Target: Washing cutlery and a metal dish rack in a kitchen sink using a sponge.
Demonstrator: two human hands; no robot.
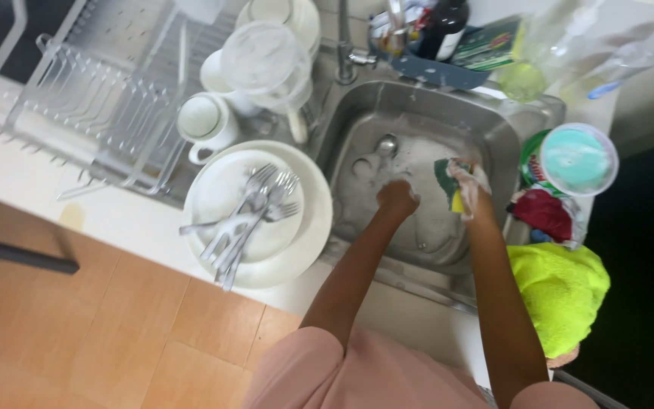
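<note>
At about 8 o'clock, near the person, sits a stack of white plates (pixel 297 250) with forks (pixel 247 216) on top. In the middle both hands are in the soapy sink (pixel 493 129) — the left hand (pixel 397 198) is curled into a fist with nothing seen in it, and the right hand (pixel 472 189) squeezes a green and yellow sponge (pixel 445 182) just beside it. Far off at 11 o'clock stand white mugs (pixel 204 120) — and a dish rack (pixel 77 98).

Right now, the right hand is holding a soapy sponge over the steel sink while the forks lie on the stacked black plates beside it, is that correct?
Not quite: the stacked plates are white, not black, as the head view shows. The right hand does hold the soapy green-and-yellow sponge over the steel sink, and the metal forks lie on them.
</note>
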